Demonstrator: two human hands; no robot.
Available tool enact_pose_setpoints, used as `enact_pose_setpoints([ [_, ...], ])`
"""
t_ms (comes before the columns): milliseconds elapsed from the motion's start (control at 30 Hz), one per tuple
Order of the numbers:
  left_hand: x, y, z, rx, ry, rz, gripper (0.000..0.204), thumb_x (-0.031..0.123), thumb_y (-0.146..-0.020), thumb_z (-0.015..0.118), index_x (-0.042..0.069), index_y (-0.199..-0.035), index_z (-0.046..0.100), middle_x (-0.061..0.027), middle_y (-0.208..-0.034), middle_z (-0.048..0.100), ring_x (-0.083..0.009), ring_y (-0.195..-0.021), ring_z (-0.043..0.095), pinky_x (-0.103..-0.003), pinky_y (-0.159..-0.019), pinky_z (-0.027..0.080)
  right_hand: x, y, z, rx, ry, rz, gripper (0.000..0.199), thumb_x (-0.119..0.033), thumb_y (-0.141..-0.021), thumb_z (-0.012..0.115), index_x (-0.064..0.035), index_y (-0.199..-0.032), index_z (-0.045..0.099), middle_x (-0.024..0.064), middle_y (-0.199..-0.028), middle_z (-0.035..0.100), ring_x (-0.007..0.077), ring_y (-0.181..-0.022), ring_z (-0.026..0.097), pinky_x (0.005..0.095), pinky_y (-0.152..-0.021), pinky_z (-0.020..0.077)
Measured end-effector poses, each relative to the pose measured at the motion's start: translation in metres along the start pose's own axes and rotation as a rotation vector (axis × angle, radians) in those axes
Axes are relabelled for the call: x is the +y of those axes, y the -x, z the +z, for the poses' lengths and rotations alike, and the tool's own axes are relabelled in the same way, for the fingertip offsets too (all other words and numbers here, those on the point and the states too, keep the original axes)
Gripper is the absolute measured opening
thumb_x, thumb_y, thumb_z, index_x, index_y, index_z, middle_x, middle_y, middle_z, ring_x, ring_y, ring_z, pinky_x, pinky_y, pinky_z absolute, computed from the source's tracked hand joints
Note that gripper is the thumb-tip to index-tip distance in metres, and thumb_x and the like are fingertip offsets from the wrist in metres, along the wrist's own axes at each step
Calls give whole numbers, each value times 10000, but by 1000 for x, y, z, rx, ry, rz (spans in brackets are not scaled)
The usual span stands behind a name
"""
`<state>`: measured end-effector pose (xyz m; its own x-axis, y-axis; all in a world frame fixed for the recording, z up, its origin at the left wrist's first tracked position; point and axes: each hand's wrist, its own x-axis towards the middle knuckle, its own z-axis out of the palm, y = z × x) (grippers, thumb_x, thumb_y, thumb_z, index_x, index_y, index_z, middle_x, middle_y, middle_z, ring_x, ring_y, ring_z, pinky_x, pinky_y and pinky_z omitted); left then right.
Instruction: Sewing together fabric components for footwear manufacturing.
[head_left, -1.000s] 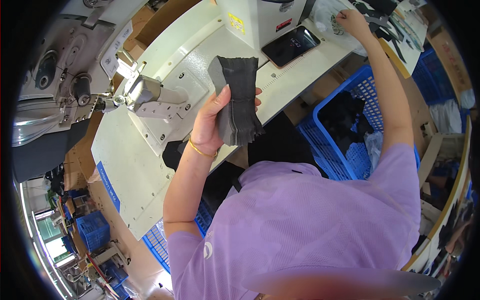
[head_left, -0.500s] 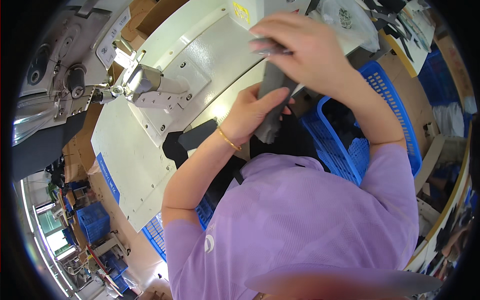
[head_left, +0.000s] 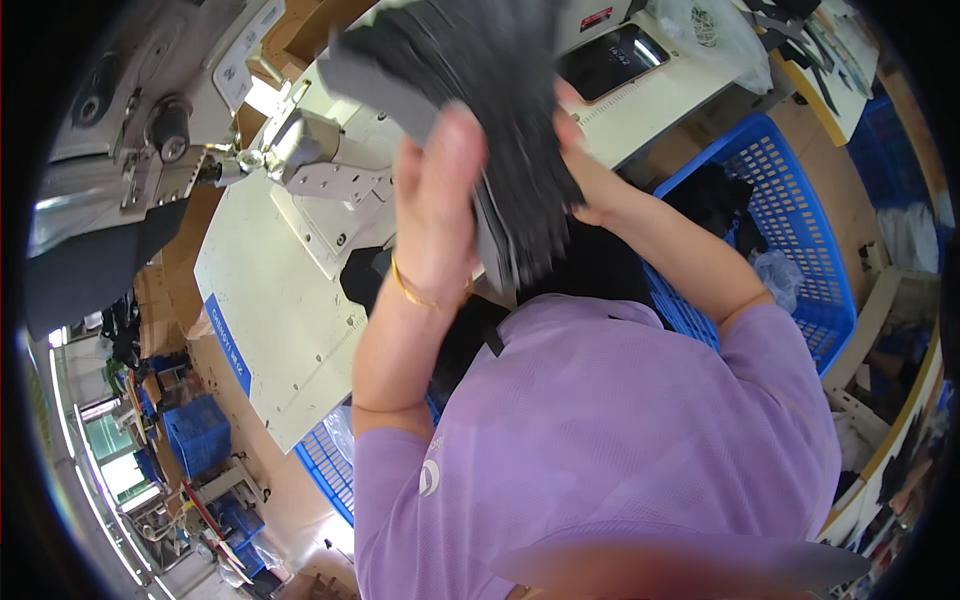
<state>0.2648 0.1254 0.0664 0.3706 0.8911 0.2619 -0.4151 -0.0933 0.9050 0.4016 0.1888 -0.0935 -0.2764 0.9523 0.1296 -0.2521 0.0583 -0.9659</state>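
**Thick stack of dark fabric strips (head_left: 515,130) held up beside the smartphone (head_left: 608,66)**

From where I stand, the person in the lavender shirt (head_left: 640,420) has both hands clamped on the stack, one at each side. The left hand (head_left: 437,200) grips it with the thumb in front, a gold bangle (head_left: 408,286) at the wrist; the right hand (head_left: 588,170) presses the other edge, partly hidden behind it. The stack is raised above the white bench (head_left: 285,335), just left of the smartphone — its strips fanned and blurred at the ends. Farther left of the smartphone is the sewing machine (head_left: 325,155). A clear plastic bag (head_left: 708,45) lies right of the smartphone — and a blue basket (head_left: 803,240) with black pieces (head_left: 705,205) sits lower, on the person's side of it.
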Motion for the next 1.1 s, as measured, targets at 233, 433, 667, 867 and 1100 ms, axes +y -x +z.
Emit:
enact_pose_setpoints([
  [233,-47,-11,-14,427,-58,269,418,219,-996,558,-31,-1311,445,-153,-1221,590,-268,-1193,563,-383,-986,492,-102,38,11,-10,-187,199,447,-301,-960,583,47,-1241,577,85,-1037,660,55,-854,578,175,-522,403],
  [433,-75,-15,-50,523,-594,576,588,64,-885,703,-5,-1300,293,-167,-1279,545,-168,-1047,570,-300,-912,482,-107,64,34,57,-14,189,435,-99,-897,667,73,-1277,541,109,-1084,683,142,-986,636,244,-882,473],
  [667,-58,-20,-53,388,178,-56,435,320,-1006,531,2,-1302,499,-135,-1212,614,-241,-1106,602,-387,-954,503,-95,4,1,189,335,-337,471,-211,-897,708,32,-1264,540,121,-1131,636,151,-981,619,254,-849,491],
  [867,-81,-38,-78,439,277,-63,442,351,-996,544,2,-1267,518,-124,-1178,624,-256,-1055,621,-395,-932,507,-81,-35,9,-120,314,33,700,-276,-772,792,-19,-1355,501,137,-1182,627,175,-1049,603,296,-878,485],
  [1100,-93,-50,-95,879,-111,-12,523,175,-931,644,-69,-1330,409,-235,-1300,507,-333,-1231,490,-421,-1026,420,-59,-74,19,65,989,-45,634,-349,-712,742,30,-1197,591,216,-967,695,343,-909,684,393,-813,533],
])
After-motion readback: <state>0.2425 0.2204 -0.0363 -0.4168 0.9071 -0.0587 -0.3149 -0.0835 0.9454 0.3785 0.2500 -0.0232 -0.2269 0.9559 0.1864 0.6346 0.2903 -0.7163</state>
